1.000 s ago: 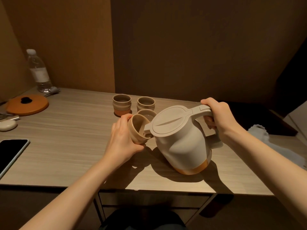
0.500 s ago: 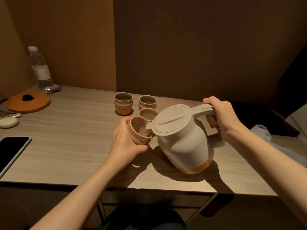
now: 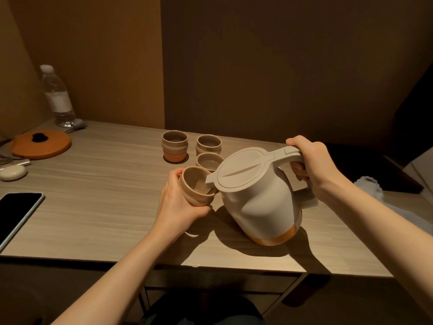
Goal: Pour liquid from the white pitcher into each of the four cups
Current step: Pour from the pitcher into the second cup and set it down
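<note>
I see white pitcher (image 3: 257, 195): cream body, orange band at base, flat lid, tilted left above table (image 3: 93, 207). Right hand (image 3: 309, 160) closed around handle. Left hand (image 3: 178, 202) wrapped around tan cup (image 3: 195, 187), tilted, spout over rim. Three more cups (image 3: 175, 146) just behind. Can't make out stream clearly; pitcher hides part of nearest cup.

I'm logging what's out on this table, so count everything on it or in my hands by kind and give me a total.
Cups: 4, one held and three standing
White pitcher: 1
Water bottle: 1
Orange lid: 1
Phone: 1
Small white case: 1
White cloth: 1
Total: 10
</note>
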